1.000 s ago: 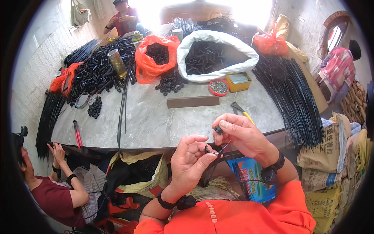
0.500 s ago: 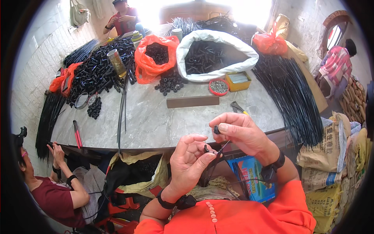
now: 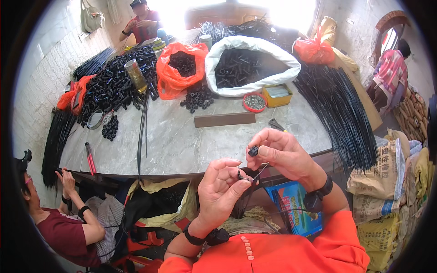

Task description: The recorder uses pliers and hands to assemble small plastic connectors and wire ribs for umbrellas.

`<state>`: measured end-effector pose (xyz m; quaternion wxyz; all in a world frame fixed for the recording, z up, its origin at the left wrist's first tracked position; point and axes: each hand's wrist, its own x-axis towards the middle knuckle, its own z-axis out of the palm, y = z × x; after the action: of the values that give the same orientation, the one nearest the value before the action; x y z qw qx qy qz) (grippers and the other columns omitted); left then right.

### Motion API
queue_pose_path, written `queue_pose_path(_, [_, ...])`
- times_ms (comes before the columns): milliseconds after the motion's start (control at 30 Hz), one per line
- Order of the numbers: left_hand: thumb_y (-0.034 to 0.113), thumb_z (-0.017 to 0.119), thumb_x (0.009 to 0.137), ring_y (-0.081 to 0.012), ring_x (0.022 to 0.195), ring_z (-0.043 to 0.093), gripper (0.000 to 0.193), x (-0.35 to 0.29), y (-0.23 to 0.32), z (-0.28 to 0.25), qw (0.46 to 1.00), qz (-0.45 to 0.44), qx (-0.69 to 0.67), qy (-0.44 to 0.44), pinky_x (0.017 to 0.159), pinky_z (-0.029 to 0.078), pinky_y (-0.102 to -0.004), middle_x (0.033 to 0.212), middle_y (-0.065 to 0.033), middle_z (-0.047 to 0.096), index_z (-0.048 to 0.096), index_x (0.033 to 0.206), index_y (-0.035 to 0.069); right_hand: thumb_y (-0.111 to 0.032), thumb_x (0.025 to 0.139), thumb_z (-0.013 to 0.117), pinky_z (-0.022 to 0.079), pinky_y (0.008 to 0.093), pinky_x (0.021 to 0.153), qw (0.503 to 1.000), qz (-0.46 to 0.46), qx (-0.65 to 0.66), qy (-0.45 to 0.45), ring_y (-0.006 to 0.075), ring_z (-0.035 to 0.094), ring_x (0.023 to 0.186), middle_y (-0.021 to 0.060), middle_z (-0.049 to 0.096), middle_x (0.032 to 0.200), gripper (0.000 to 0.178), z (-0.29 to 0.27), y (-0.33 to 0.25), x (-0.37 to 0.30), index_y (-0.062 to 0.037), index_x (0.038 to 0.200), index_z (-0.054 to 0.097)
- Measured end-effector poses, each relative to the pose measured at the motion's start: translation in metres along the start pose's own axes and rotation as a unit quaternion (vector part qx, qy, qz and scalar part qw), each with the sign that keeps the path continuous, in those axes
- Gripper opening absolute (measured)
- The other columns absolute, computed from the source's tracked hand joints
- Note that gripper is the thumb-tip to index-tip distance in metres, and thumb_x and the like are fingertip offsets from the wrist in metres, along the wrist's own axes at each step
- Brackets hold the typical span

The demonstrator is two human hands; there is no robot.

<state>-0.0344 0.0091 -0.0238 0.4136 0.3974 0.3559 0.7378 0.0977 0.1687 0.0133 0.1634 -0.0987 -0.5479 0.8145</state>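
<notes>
In front of the table's near edge, my left hand (image 3: 221,191) pinches the end of a thin black rod (image 3: 246,178) with a small dark fitting on it. Slightly higher and to the right, my right hand (image 3: 287,154) holds a small black ring-shaped cap (image 3: 253,151) between thumb and fingers. The cap is apart from the rod's end. Part of the rod is hidden behind my hands. Just beyond my right hand lie pliers (image 3: 276,124), partly covered by it. A loose heap of similar black rings (image 3: 198,100) rests farther back on the table.
On the grey table (image 3: 182,145) are a brown bar (image 3: 224,119), a red dish of metal bits (image 3: 255,102), a yellow box (image 3: 278,101), a white sack (image 3: 291,73) and an orange bag (image 3: 168,86). Black rods (image 3: 337,109) overhang at right. A co-worker (image 3: 68,223) sits left.
My right hand has turned the black cap slightly and shifted a little left, hiding more of the pliers. My left hand has barely moved. The person at far right has turned away.
</notes>
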Motion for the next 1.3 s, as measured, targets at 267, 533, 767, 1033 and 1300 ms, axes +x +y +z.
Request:
queue_pose_path(267, [-0.006,0.061,0.091,-0.0157,0.094,0.063,0.04,-0.001,0.0,0.0,1.0,-0.006,-0.001,0.005,0.086,0.051,-0.0287,0.096,-0.0102,0.063,0.042,0.126,-0.001,-0.016,0.098,0.059,0.054,0.0294,0.087,0.998,-0.055,-0.016,-0.024,0.0124,0.064,0.096,0.0071,0.066,0.102,0.024,0.001,0.003,0.003,-0.0007,0.117,0.059])
queue_pose_path(533, [-0.007,0.061,0.091,-0.0156,0.094,0.063,0.04,-0.001,0.0,0.0,1.0,-0.001,-0.003,0.004,0.086,0.051,-0.0285,0.097,-0.0109,0.062,0.042,0.126,-0.002,-0.016,0.097,0.061,0.053,0.0275,0.086,0.997,-0.045,-0.057,-0.036,0.0107,0.063,0.094,0.0056,0.064,0.099,0.029,-0.003,0.003,0.004,0.0013,0.12,0.058])
queue_pose_path(767, [-0.008,0.06,0.091,-0.0147,0.094,0.062,0.04,0.0,-0.003,0.001,1.0,0.0,-0.009,0.014,0.086,0.051,-0.0278,0.099,-0.0106,0.061,0.042,0.126,-0.002,-0.016,0.096,0.063,0.052,0.0239,0.079,0.998,-0.015,-0.053,-0.018,0.009,0.063,0.086,0.0033,0.063,0.092,0.023,0.002,0.001,0.009,0.0018,0.111,0.061])
queue_pose_path(1033, [-0.006,0.06,0.092,-0.0131,0.093,0.061,0.039,0.002,-0.004,-0.002,1.0,0.014,0.01,0.01,0.084,0.05,-0.0265,0.1,-0.0099,0.061,0.042,0.126,-0.002,-0.014,0.094,0.065,0.053,0.0241,0.076,0.999,0.016,-0.042,0.0,0.01,0.065,0.083,0.0063,0.068,0.091,0.019,0.008,-0.003,0.008,0.0024,0.105,0.065])
queue_pose_path(1300, [-0.005,0.06,0.093,-0.0134,0.095,0.062,0.038,0.003,-0.005,0.0,1.0,0.017,-0.001,0.014,0.083,0.051,-0.0257,0.101,-0.0102,0.063,0.042,0.126,-0.002,-0.01,0.092,0.068,0.056,0.0273,0.074,0.998,0.038,-0.04,-0.001,0.0137,0.068,0.083,0.0109,0.071,0.092,0.016,0.017,-0.014,0.006,0.0029,0.1,0.067])
